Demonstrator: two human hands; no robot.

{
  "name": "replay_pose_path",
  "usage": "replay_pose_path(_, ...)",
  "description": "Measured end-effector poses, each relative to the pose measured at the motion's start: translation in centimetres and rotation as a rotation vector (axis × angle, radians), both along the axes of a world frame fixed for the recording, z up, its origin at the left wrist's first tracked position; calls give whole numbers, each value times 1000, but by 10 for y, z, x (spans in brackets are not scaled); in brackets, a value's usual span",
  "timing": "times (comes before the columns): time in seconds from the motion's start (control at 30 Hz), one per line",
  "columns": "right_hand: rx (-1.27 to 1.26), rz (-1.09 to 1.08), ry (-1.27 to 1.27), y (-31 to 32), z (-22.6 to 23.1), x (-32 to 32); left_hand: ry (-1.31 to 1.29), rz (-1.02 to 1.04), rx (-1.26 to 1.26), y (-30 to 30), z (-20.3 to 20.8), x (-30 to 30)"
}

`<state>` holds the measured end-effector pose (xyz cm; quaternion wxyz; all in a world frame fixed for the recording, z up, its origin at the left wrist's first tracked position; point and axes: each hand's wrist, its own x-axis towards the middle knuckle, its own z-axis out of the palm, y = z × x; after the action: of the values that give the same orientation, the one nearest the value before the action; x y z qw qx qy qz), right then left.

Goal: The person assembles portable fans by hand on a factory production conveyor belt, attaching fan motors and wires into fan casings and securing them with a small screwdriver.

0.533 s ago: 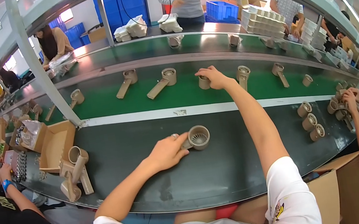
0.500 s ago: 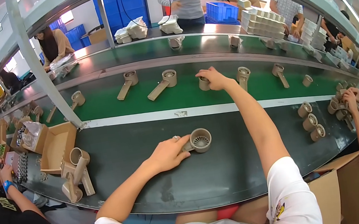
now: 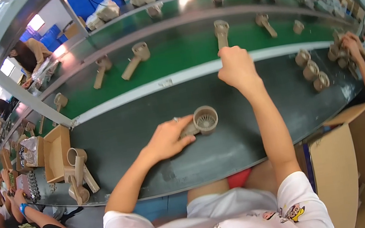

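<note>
My left hand (image 3: 170, 138) lies on the dark near work surface, its fingers closed around the handle of a grey-beige plastic part. That part's round cup (image 3: 205, 119) faces up and shows a ribbed, grille-like inside. My right hand (image 3: 238, 67) is curled, knuckles up, over the white strip between the work surface and the green belt. Just beyond its knuckles is another cup-and-handle part (image 3: 222, 32), the handle pointing toward me. Whether the fingers touch that handle, or hold something beneath, is hidden.
More cup-and-handle parts (image 3: 137, 58) lie along the green belt (image 3: 174, 62). Several stacked parts (image 3: 79, 174) and a cardboard box (image 3: 57, 152) sit at left. Cups (image 3: 311, 70) stand in a row at right, near a co-worker's hand (image 3: 351, 43). A metal post (image 3: 19, 88) rises at left.
The view has shifted. My right hand has drawn back from the belt toward me; the cup it gripped there no longer shows. My left hand stays on its part.
</note>
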<state>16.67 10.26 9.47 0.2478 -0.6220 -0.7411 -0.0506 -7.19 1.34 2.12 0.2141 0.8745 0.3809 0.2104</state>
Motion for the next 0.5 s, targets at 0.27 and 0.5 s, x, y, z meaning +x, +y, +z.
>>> replay_pose_path(0.27,3,125,212,-57,-73,65,-104,30,-215,11,-5,18)
replay_pose_path(0.5,84,255,504,-64,-66,65,-103,37,-254,1,-4,28)
